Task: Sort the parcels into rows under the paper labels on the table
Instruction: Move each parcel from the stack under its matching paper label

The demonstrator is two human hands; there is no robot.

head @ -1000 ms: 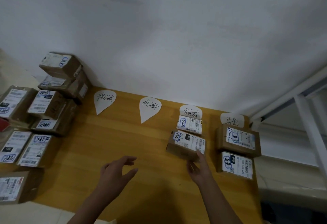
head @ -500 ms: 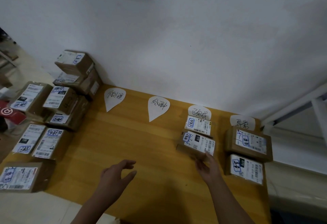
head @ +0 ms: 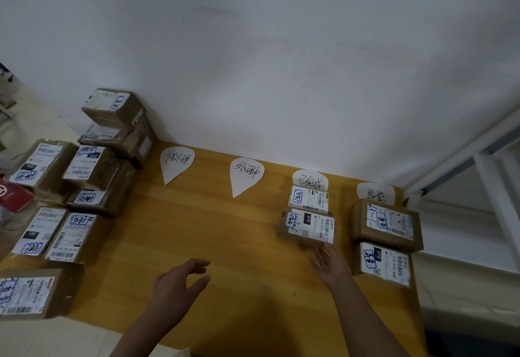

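Parcels (head: 87, 168) waiting to be sorted sit in a loose heap well to the left of the third paper label (head: 309, 180) — some stacked against the wall (head: 253, 61), others lying flat along that side of the table (head: 213, 238). Straight below the third paper label, toward the person, two boxes lie in a row. The right hand (head: 330, 268) is just at the near edge of the nearer box (head: 309, 227), fingers loose and spread, curled round nothing (whether the fingertips touch the cardboard I cannot tell). Another pair lies in a row just right of that label.

The left hand (head: 180, 280) hovers over the wood, down and to the left of the label, thumb apart from the fingers, holding nothing. As I judge it, the next move turns on this: the heap lies leftward of both hands, and the left hand is plainly the nearer — the right would have to cross the table. One of the closer pieces, a flat box (head: 70, 237), lies with its long axis running away from the person. A reach from the side would meet its long edge, and the hand could span its short width.
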